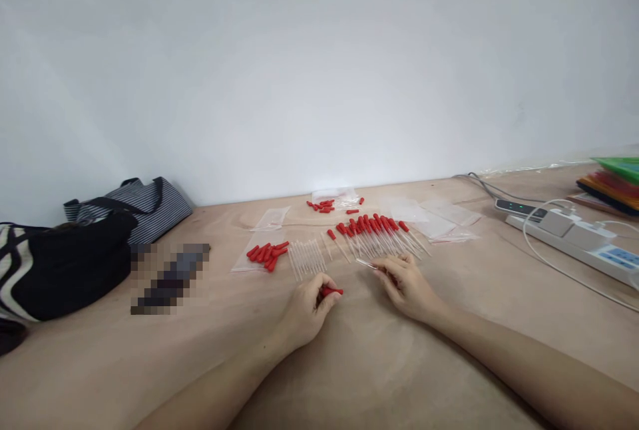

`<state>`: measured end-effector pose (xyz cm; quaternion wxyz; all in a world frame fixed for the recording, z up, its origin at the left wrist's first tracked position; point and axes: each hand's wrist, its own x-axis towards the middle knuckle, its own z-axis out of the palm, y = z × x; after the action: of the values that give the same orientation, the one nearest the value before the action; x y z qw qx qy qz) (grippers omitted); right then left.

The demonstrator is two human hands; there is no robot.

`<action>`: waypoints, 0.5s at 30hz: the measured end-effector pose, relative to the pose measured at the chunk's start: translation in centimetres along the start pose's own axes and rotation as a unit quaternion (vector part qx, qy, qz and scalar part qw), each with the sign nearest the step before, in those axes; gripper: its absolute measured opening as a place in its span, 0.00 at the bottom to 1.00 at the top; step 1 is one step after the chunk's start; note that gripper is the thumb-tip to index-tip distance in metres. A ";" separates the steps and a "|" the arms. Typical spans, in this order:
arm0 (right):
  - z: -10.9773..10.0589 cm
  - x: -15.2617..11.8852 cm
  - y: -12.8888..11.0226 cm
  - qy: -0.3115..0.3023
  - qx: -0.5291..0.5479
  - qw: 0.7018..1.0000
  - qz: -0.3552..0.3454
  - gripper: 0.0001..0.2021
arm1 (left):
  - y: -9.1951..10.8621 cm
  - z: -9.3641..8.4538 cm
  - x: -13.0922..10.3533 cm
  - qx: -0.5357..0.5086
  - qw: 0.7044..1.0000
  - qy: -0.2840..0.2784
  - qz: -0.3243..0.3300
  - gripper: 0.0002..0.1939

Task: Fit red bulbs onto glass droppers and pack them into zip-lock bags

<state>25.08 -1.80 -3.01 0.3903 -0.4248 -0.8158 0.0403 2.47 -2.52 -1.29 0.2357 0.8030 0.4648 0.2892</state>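
My left hand (312, 307) is closed around a red rubber dropper bulb (331, 291), whose narrow end sticks out between thumb and forefinger. In my right hand (407, 287) is a thin clear glass tube (366, 263), its tip pointing left beyond the fingers. Just behind my left hand lies a row of bare glass tubes (307, 258). Beyond my right hand, several droppers with red bulbs (372, 225) lie side by side, tubes toward me. A pile of loose red bulbs (267, 253) rests on a clear plastic bag (244, 263) to the left.
Smaller red bulbs (324, 206) lie by the wall. Clear bags (449, 220) lie at the back right. A white power strip (574, 243) with chargers and cables is at the right. A black bag (84, 270), a striped bag (154, 210) and a blurred-out dark object (172, 280) sit left.
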 end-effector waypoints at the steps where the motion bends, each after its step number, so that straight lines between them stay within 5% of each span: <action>1: 0.0 0.2 -0.4 -0.006 0.008 1.000 -0.002 0.10 | -0.1 0.2 0.0 -0.020 1.000 0.005 -0.008 0.04; 6: 0.6 0.4 -2.0 -0.041 0.033 0.998 -0.024 0.09 | -0.9 0.7 0.0 -0.111 0.994 -0.001 -0.008 0.10; 15: 1.0 0.3 -2.5 -0.057 0.043 0.996 -0.045 0.08 | -0.7 0.8 0.1 -0.129 0.992 -0.012 -0.006 0.12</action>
<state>22.64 -2.89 -2.54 0.3625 -0.3680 -0.8523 0.0817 2.60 -2.13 -2.29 0.3445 0.7664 0.4258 0.3358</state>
